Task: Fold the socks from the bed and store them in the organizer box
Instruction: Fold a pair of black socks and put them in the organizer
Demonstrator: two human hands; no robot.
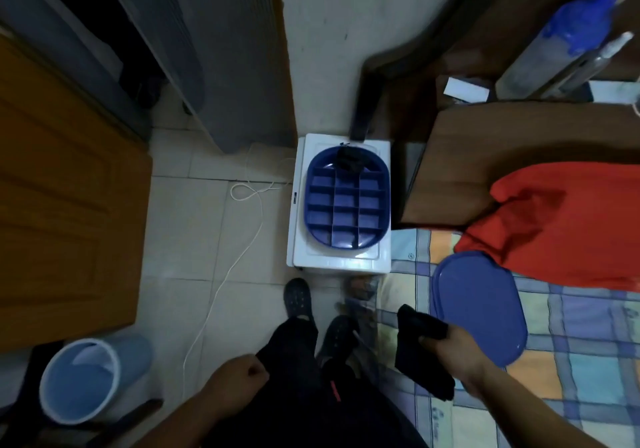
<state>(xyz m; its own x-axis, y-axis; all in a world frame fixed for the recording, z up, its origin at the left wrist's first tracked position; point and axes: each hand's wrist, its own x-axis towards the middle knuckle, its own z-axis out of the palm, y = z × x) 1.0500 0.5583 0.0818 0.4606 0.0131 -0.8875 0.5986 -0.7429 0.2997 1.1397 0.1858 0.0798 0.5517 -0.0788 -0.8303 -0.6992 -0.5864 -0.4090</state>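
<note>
The organizer box was a dark blue oval tray split into rows of small compartments, and it sat on top of a white appliance on the tiled floor, just beside the bed. A dark sock lay bunched at its far end, over the top compartments. The box's blue lid lay flat on the checked bedsheet, next to a red cloth. The right hand gripped a black sock above the edge of the bed, fingers curled round the folded fabric, which hung down below the fist. The left hand was curled into a loose fist near the dark trouser leg, holding nothing.
</note>
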